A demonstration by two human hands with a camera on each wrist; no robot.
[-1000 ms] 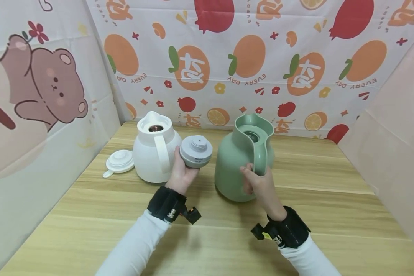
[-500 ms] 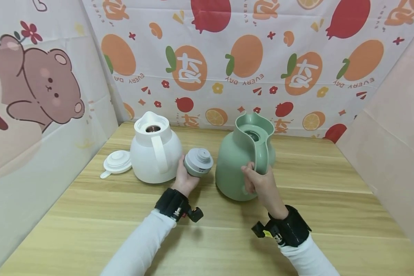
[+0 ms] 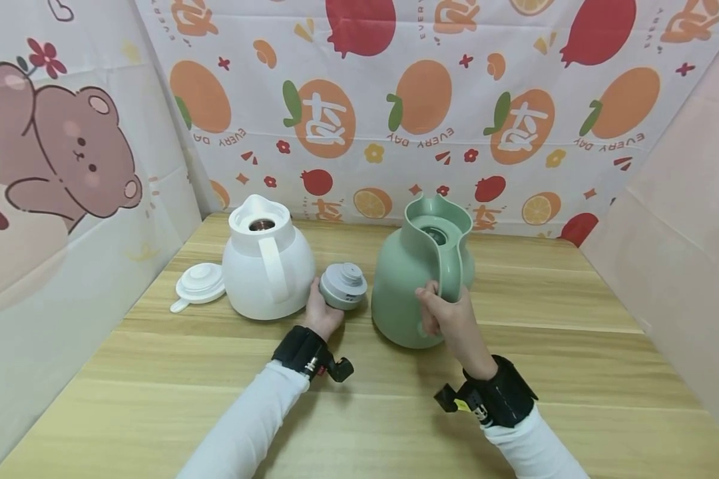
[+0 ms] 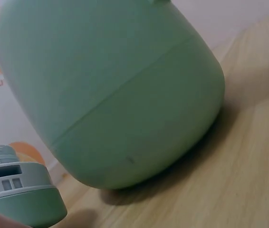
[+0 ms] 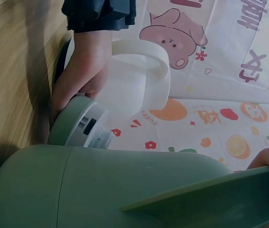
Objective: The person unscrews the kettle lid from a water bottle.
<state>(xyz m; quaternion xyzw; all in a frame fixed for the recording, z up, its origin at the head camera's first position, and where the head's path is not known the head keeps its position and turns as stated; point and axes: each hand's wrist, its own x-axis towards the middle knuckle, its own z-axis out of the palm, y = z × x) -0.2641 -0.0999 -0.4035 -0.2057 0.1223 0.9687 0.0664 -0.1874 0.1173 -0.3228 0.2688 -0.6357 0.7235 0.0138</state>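
Note:
Between the two jugs, my left hand holds a grey jug lid with a green top, turned threaded side up and low at the tabletop. In the right wrist view the lid is right by the table surface, with the thumb side of the left hand behind it. My right hand grips the handle of a green vacuum jug, which stands upright with its mouth uncovered. The left wrist view shows the base of the green jug on the wood and the lid beside it.
A white vacuum jug, also uncovered, stands just left of my left hand. Its white lid with a tab lies at its left, knob side up. Fruit-print cloth hangs behind the wooden table.
My left hand has lowered the upturned lid from in front of the white jug down to the tabletop and slightly right. The right hand stays on the green jug's handle.

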